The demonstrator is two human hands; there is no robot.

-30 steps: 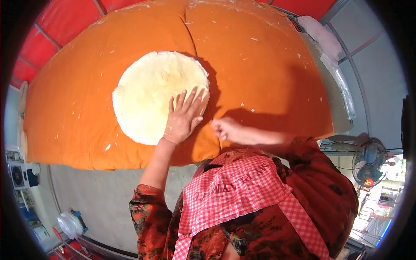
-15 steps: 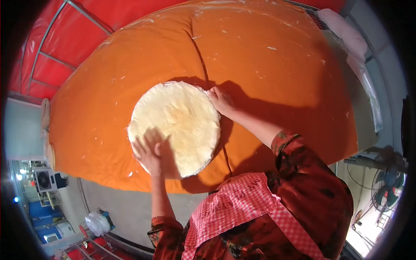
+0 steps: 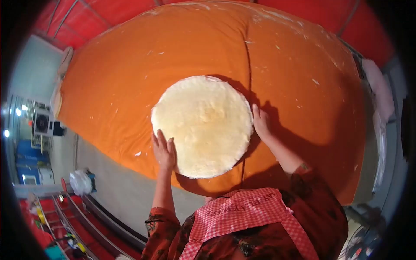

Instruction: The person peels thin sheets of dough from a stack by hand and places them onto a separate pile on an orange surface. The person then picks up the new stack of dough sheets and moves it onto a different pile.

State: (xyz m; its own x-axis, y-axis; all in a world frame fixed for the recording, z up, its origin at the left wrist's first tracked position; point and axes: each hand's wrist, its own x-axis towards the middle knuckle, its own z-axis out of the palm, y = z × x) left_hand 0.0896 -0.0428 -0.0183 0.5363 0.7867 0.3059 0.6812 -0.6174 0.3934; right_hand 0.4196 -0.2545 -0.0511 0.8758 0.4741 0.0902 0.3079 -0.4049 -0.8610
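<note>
A large round pale cream disc (image 3: 203, 125) with an uneven white edge lies on the orange cloth; its material is hard to make out. At its lower left rim is my left hand (image 3: 164, 152), fingers stretched out and lightly spread, the tips touching the edge. My right hand (image 3: 261, 123) is beside the right rim, with its fingers extended along the edge. Neither hand is wrapped round anything. Shadow hides part of the underside of the disc on the right.
The orange cloth (image 3: 303, 69) has a dark fold running down it and scattered white flakes. A pinkish rolled bundle (image 3: 378, 86) lies along the right edge. Grey floor (image 3: 117, 177) shows at lower left, near a metal rack (image 3: 65, 216) and a clear plastic bag (image 3: 81, 182).
My left hand has moved from the top of the disc to its lower left rim. My right hand has slid lower along the right edge, fingers straighter. The view has shifted.
</note>
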